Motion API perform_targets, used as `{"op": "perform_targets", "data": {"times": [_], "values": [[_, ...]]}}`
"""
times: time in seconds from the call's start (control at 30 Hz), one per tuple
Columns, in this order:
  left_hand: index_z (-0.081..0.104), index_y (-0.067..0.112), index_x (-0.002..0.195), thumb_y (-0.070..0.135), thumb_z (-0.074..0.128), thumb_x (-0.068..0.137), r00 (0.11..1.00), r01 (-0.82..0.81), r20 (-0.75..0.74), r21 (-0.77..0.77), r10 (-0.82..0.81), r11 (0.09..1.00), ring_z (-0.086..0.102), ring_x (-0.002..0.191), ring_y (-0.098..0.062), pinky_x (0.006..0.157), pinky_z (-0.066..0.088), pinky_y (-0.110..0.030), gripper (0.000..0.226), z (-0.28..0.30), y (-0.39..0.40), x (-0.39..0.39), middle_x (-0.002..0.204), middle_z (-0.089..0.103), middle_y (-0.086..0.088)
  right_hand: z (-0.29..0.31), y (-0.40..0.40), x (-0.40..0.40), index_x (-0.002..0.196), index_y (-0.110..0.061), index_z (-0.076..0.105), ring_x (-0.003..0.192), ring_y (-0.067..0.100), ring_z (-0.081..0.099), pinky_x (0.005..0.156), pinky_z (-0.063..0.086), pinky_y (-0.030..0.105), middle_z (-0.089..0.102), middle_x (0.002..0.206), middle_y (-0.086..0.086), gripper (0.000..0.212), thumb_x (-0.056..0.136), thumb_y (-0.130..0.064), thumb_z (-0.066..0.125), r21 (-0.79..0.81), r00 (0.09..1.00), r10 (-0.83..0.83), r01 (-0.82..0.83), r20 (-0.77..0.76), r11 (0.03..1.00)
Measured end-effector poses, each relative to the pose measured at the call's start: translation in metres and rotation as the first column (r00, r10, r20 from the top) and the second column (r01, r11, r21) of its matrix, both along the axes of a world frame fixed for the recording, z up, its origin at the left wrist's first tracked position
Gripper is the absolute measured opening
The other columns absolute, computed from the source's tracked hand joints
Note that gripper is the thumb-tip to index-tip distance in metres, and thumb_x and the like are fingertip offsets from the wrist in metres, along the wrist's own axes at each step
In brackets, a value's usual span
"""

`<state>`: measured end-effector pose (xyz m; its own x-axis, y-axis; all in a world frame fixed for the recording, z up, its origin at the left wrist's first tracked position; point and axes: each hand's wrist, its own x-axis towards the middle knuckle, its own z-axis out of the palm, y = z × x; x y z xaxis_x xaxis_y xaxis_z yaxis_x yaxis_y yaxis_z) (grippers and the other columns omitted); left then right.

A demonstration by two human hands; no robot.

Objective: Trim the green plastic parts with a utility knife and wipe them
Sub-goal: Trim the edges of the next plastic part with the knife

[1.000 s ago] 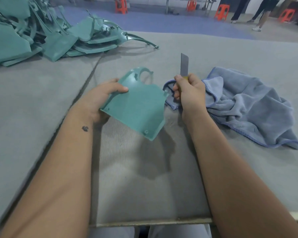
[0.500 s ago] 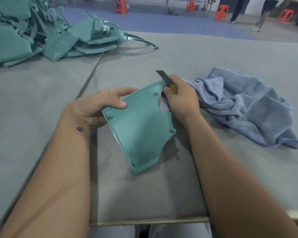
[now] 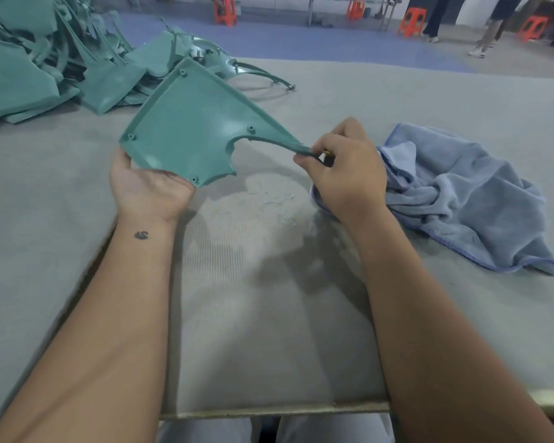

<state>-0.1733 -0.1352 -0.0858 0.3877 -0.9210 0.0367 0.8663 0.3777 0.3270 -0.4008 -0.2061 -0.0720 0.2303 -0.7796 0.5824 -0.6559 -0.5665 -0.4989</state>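
Grey felt-like cloth is covering the wide worktable (image 3: 397,100) where the person is sitting, with a ribbed mat (image 3: 253,282) lying at its near edge. A big heap of green plastic mouldings (image 3: 45,65) is piling up at the far left corner. A crumpled blue-grey towel (image 3: 454,199) is lying on the right, just beside the right hand.

Between the two hands a flat green plastic panel with small screw bosses (image 3: 189,129) is being held up off the table, tilted with its inner face toward the viewer. Its long axis is running from the far left corner down toward the right, where it is tapering into a thin curved arm pointing at the right hand. No writing or brand is showing anywhere on it.

The left hand (image 3: 147,183) is lying palm up under the panel's lower edge, fingers hidden behind it. The right hand (image 3: 343,167) is pinching the arm's tip, fingers curled tight; a sliver of yellow knife handle (image 3: 327,152) is peeking out of the fist. Pale shavings (image 3: 279,203) are scattered on the mat below.
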Motion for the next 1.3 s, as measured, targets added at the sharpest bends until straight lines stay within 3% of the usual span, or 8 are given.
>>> {"op": "perform_targets", "data": {"times": [0.13,0.3,0.4,0.6,0.77,0.87,1.13,1.3], "values": [[0.05,0.01,0.139,0.032,0.027,0.101,0.998,-0.04,0.051,0.038,0.038,0.998,0.057,0.122,-0.035,0.103,0.043,-0.051,0.05,0.003,-0.003,-0.003,0.135,0.058,-0.015,0.004,0.005,0.003,0.075,-0.015,0.061,0.073,0.018,0.05,0.06,0.034,0.032,0.047,0.076,-0.007,0.029,0.085,-0.042,0.066,0.009,0.993,0.044,-0.043,-0.109,0.999],[0.048,0.01,0.136,0.06,0.002,0.098,0.97,-0.028,0.24,0.252,-0.035,0.967,0.064,0.112,-0.032,0.085,0.056,-0.041,0.078,0.003,-0.009,-0.006,0.126,0.063,-0.016,0.003,0.004,0.001,0.065,-0.015,0.048,0.057,0.015,0.04,0.052,0.03,0.032,0.041,0.056,-0.005,0.038,0.082,-0.044,0.066,0.14,1.0,-0.01,0.008,0.013,0.99],[0.053,0.011,0.127,0.06,0.011,0.098,0.915,-0.008,0.381,0.343,-0.131,0.939,0.069,0.102,-0.029,0.075,0.058,-0.035,0.071,0.006,-0.011,-0.012,0.116,0.068,-0.015,0.001,0.003,0.002,0.06,-0.018,0.035,0.052,0.014,0.033,0.051,0.026,0.032,0.036,0.053,-0.004,0.045,0.084,-0.043,0.065,0.18,0.997,-0.06,0.05,0.051,0.982],[0.063,0.008,0.102,0.015,0.046,0.1,0.455,-0.184,0.842,0.407,-0.289,0.895,0.064,0.064,-0.017,0.054,0.047,-0.024,0.018,0.007,-0.012,-0.061,0.089,0.069,-0.012,0.005,0.0,0.005,0.056,-0.016,0.04,0.045,0.011,0.033,0.044,0.028,0.024,0.037,0.05,0.001,0.045,0.083,-0.035,0.07,0.415,0.912,-0.034,-0.152,0.408,0.897],[0.07,0.016,0.094,0.021,0.048,0.1,-0.042,-0.205,0.95,0.294,-0.309,0.933,0.059,0.067,-0.004,0.064,0.047,-0.019,0.023,-0.003,-0.013,-0.082,0.088,0.072,-0.003,-0.005,-0.001,0.01,0.055,-0.015,0.048,0.037,0.008,0.037,0.04,0.03,0.017,0.04,0.039,-0.007,0.037,0.083,-0.026,0.07,0.54,0.912,-0.067,-0.178,0.404,0.822],[0.069,0.024,0.087,0.028,0.047,0.1,-0.137,-0.244,0.943,0.264,-0.303,0.933,0.061,0.072,-0.008,0.074,0.046,-0.027,0.025,-0.007,-0.016,-0.084,0.089,0.072,-0.001,-0.005,-0.002,0.012,0.063,-0.014,0.052,0.043,0.01,0.042,0.048,0.035,0.02,0.044,0.047,-0.003,0.033,0.084,-0.032,0.069,0.578,0.919,-0.065,-0.188,0.388,0.794],[0.067,0.017,0.093,0.029,0.048,0.1,-0.006,-0.228,0.963,0.26,-0.269,0.938,0.054,0.072,-0.007,0.069,0.041,-0.026,0.023,-0.008,-0.025,-0.094,0.081,0.063,0.005,-0.004,0.001,0.015,0.061,-0.015,0.048,0.052,0.013,0.041,0.054,0.034,0.024,0.041,0.053,0.001,0.035,0.089,-0.027,0.065,0.543,0.894,0.0,-0.273,0.448,0.794],[0.062,0.015,0.083,0.026,0.051,0.097,0.392,-0.177,0.877,0.369,-0.279,0.912,0.064,0.06,-0.006,0.061,0.051,-0.027,0.022,0.005,-0.019,-0.087,0.07,0.07,0.004,-0.008,-0.003,0.015,0.082,0.01,0.062,0.037,0.014,0.043,0.042,0.038,0.022,0.05,0.05,0.008,0.048,0.09,-0.038,0.064,0.531,0.885,0.001,-0.28,0.466,0.8]]}}
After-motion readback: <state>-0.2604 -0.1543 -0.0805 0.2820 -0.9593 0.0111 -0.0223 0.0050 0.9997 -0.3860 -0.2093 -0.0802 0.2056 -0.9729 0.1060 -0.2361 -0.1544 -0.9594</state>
